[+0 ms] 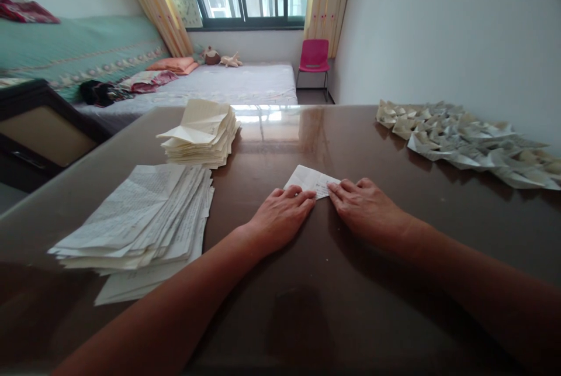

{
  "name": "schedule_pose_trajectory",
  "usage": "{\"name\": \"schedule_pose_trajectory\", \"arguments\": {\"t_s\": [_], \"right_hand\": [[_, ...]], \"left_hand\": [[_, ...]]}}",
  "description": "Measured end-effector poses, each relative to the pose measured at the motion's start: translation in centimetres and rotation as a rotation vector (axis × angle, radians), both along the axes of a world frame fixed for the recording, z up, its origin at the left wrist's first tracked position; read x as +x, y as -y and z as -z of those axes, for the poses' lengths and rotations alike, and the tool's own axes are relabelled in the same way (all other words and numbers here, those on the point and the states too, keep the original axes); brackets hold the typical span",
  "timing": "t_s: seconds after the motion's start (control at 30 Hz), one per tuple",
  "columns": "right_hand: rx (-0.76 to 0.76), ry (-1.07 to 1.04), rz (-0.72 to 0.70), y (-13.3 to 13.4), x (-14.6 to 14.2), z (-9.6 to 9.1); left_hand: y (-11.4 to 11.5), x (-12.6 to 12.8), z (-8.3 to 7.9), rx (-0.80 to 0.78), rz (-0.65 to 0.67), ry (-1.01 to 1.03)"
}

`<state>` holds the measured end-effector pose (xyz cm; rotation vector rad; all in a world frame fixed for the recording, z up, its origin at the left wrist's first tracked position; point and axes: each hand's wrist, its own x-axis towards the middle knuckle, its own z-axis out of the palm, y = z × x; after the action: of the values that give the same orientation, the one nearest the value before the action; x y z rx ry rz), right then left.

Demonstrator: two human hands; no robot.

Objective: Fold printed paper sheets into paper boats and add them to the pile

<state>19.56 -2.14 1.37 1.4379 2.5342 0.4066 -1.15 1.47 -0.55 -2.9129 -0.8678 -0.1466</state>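
Note:
A small folded sheet of paper (309, 178) with printing on part of it lies flat on the brown table (280, 329). My left hand (284, 212) presses on its near left edge, fingers bent and close together. At its right corner, my right hand (362, 206) has its fingers together, with the tips on the paper. Any part of the sheet under my fingers is hidden. To the left of my left hand lies a fanned stack of printed sheets (144, 212), and behind that a taller stack of cream paper (199, 136).
Rows of pointed folded paper pieces (464, 139) cover the table's far right, near the white wall (438, 25). A dark chair (48, 130) stands at the left edge. Beyond the table are a bed (258, 80) and a pink chair (314, 57).

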Motion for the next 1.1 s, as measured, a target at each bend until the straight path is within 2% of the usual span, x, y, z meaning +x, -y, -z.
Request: {"name": "schedule_pose_trajectory", "arguments": {"t_s": [0.2,0.27,0.47,0.63,0.73,0.87,0.97,1.1], "right_hand": [[-0.013,0.02,0.157,-0.2,0.1,-0.8],[0.008,0.001,0.168,0.0,-0.2,-0.8],[0.034,-0.045,0.042,0.3,-1.5,-0.1],[0.048,-0.113,-0.033,-0.9,-0.8,0.9],[0.052,-0.237,-0.099,-1.9,0.0,1.6],[0.043,-0.46,-0.168,-3.0,0.7,2.6],[0.028,-0.591,-0.205,-3.6,1.0,3.2],[0.0,-0.713,-0.248,-4.0,1.3,3.4]], "left_hand": [[-0.1,-0.1,-0.1,-0.004,0.003,-0.002],[-0.1,-0.1,-0.1,0.0,0.004,-0.001],[-0.1,-0.1,0.3,0.008,0.002,0.01],[-0.5,-0.8,0.3,0.034,-0.068,0.037],[-1.0,-1.7,0.2,0.055,-0.134,0.02],[-1.3,-2.3,-0.1,0.069,-0.159,-0.008],[-1.2,-2.4,-0.5,0.042,-0.126,0.031],[-1.1,-2.3,-0.9,-0.077,-0.07,0.183]]}}
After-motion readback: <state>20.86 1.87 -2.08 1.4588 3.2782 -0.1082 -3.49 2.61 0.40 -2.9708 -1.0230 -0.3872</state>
